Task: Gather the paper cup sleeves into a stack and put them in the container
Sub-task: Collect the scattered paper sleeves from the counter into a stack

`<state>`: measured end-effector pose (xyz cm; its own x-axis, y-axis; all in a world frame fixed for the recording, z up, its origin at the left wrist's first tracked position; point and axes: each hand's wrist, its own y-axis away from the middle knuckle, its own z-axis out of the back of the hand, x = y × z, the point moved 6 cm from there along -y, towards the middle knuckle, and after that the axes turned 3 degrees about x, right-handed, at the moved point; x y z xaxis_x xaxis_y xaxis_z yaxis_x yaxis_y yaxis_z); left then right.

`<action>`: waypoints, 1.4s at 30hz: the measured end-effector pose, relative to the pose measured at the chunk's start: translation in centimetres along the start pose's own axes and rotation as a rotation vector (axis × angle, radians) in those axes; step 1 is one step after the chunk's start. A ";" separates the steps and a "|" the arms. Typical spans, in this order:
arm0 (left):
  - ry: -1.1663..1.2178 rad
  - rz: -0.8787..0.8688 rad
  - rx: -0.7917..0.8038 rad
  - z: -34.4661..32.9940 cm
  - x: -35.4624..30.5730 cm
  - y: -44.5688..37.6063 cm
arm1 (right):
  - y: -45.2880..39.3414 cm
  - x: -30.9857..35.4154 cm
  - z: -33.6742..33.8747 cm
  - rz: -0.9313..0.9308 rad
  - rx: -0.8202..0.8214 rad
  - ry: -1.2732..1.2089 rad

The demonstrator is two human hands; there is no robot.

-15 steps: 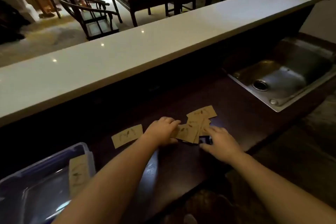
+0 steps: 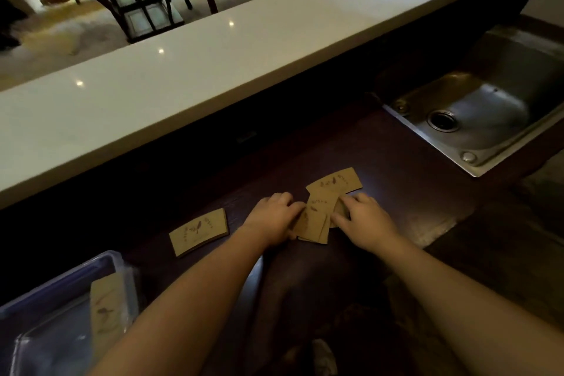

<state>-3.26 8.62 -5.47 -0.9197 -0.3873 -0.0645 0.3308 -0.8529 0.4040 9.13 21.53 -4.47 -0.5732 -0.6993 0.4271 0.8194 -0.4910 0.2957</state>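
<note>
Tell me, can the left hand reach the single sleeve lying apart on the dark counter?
Probably yes. The single sleeve lies flat just left of the left hand, with only bare counter between them.

I see a dark wooden surface (image 2: 396, 180) carrying a fanned pile of sleeves (image 2: 320, 210) at centre, a lone sleeve (image 2: 200, 230) toward nine o'clock, a plastic container (image 2: 61, 290) at seven o'clock and a sink (image 2: 488, 119) at two o'clock.
</note>
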 end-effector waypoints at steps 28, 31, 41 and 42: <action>2.218 0.421 -0.272 -2.2 3.8 13.3 | -1.1 6.4 1.1 0.008 0.182 -0.960; 2.420 0.341 -0.154 -2.6 2.7 14.9 | 0.7 10.1 1.3 0.129 0.330 -1.096; 2.571 0.183 -0.091 -3.7 -0.4 16.5 | 3.9 18.1 -2.2 0.254 0.317 -0.667; 2.582 0.177 -0.089 -3.9 -0.3 16.6 | 3.9 18.2 -2.3 0.278 0.266 -0.589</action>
<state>3.37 -6.76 -2.35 0.8834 0.1677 -0.4376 0.3956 -0.7675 0.5045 1.88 5.67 2.44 -0.3068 -0.3459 0.8867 0.9514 -0.1383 0.2753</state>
